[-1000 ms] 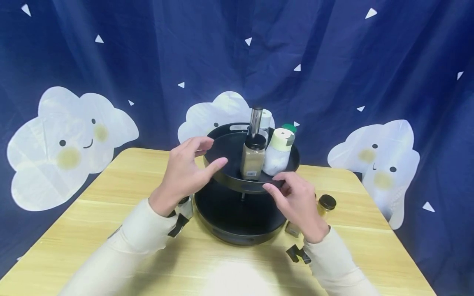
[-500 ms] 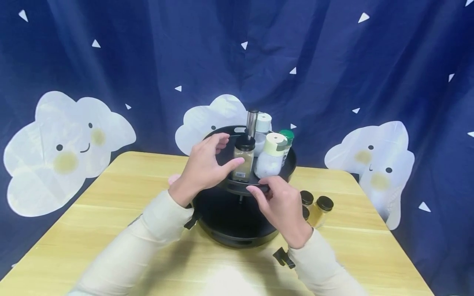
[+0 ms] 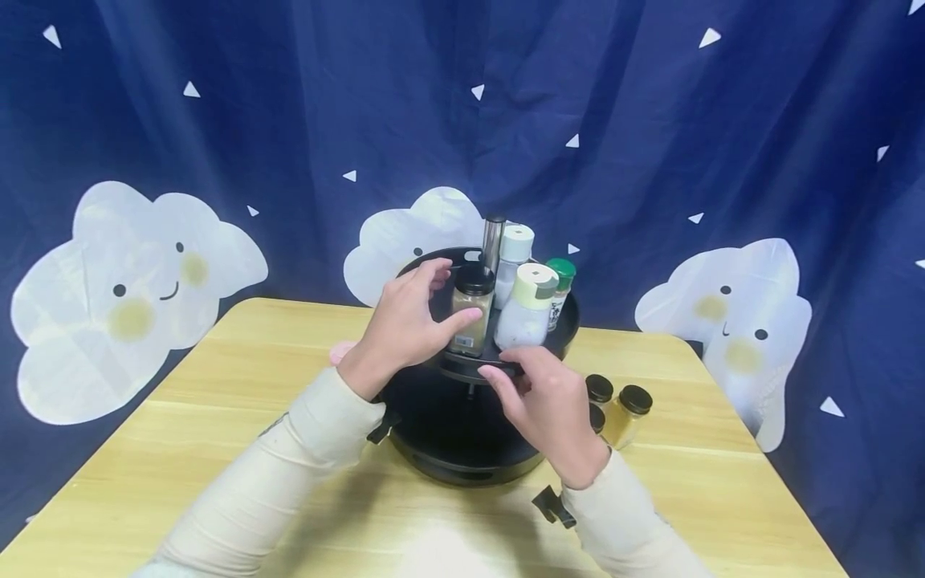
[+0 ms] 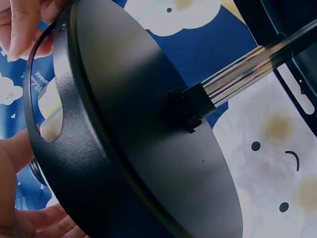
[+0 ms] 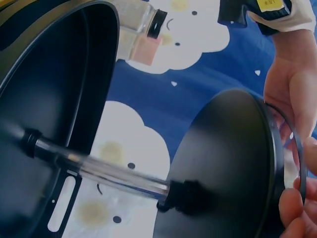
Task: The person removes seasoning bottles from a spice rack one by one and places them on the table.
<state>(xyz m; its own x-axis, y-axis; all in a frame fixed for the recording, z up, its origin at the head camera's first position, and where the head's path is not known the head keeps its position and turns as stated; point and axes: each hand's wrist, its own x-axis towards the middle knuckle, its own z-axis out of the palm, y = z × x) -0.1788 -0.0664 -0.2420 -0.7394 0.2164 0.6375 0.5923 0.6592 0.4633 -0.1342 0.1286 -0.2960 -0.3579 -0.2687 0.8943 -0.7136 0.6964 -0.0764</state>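
A black two-tier turntable (image 3: 473, 472) stands on the wooden table. Its upper tray carries a square spice jar (image 3: 474, 281) with a black lid, a white-filled shaker bottle (image 3: 520, 323), a second such bottle (image 3: 516, 245) and a green-capped spice bottle (image 3: 560, 271). My left hand (image 3: 405, 321) is beside the jar with fingers spread, its thumb across the jar's front in the head view. Whether it touches the jar is unclear. My right hand (image 3: 545, 393) pinches the upper tray's front rim by its handle slot (image 4: 52, 111). The tray's steel post (image 5: 121, 176) shows in both wrist views.
Right of the turntable stand several black-lidded jars (image 3: 627, 417), partly behind my right hand. A pink item (image 3: 340, 352) shows by my left wrist. A blue curtain (image 3: 462, 136) with white clouds hangs behind the table (image 3: 217, 417).
My left hand has moved right, from the tray's left side to the jar. The upper tray has turned, bringing the jar and bottles slightly left. The right hand has shifted left with the rim.
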